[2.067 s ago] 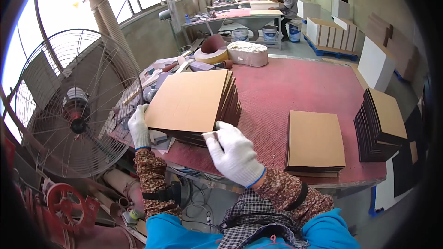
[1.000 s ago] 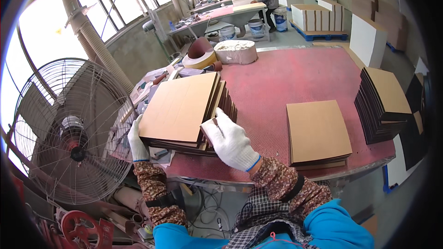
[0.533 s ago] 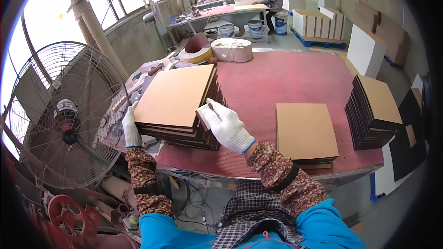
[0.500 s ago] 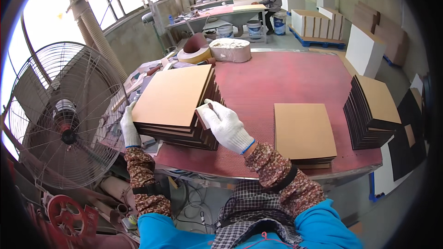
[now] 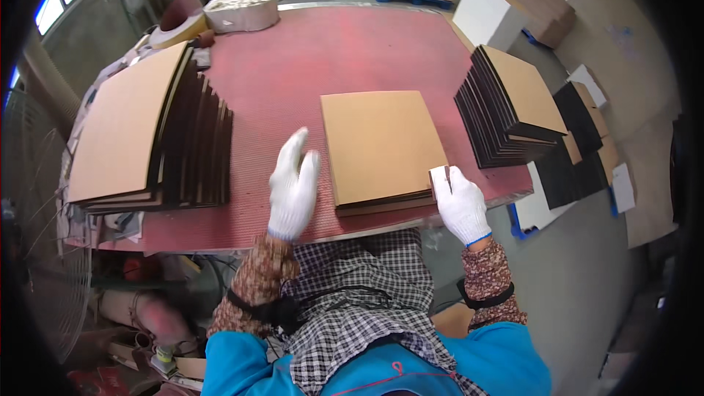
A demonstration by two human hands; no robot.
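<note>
My right hand [image 5: 461, 205], in a white knit glove, grips a small sanding block [image 5: 440, 177] with a pale face and a brown edge. It is at the near right corner of the middle stack of tan-topped boards [image 5: 385, 143]. My left hand [image 5: 293, 189], gloved too, hovers over the table left of that stack, fingers extended and thumb apart, holding nothing. A taller stack of boards with dark edges [image 5: 132, 125] stands at the left. Another tall stack [image 5: 524, 95] is at the right.
The red ribbed table [image 5: 293, 51] ends close to my body. At its back left sit a wrapped pale oval bundle [image 5: 242, 12] and a brown abrasive roll [image 5: 180, 12]. A wire-caged fan [image 5: 55, 249] stands at the left, and white panels and dark sheets [image 5: 579, 128] lie right of the table.
Both hands have left the left stack. My right hand has carried the sanding block to the middle stack; my left hand has come off the boards. The view has turned right and down.
</note>
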